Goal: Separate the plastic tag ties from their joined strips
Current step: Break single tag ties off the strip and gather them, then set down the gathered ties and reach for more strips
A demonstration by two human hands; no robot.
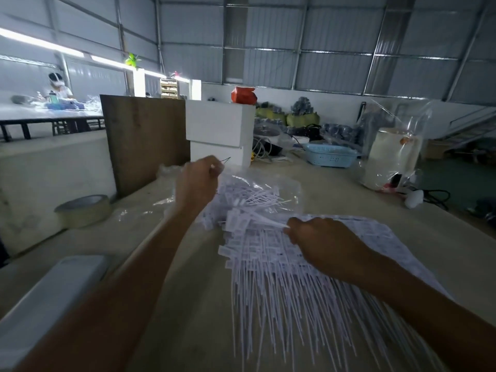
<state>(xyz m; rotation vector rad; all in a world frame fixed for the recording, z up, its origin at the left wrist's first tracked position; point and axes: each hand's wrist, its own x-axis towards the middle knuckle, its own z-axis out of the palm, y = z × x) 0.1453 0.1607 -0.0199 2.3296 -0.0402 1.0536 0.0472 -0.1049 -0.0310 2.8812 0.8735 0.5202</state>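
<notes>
A big fan of joined white tag-tie strips (pixel 284 285) lies on the beige table (pixel 349 189), heads towards the middle, tails towards me. Beyond it a looser heap of white ties (pixel 249 194) rests on clear plastic. My left hand (pixel 197 181) is raised over the far side of that heap, fingers curled, pinching something thin and dark at its tip. My right hand (pixel 322 242) rests on the fanned strips and pinches the thin tails of a few ties (pixel 271 222) at its fingertips.
A roll of tape (pixel 83 210) sits at the left, a brown board (pixel 145 140) and white boxes (pixel 220 130) stand behind. A blue basket (pixel 330 155) and a clear bag around a white roll (pixel 391 157) are at the right. Another person works at a far table.
</notes>
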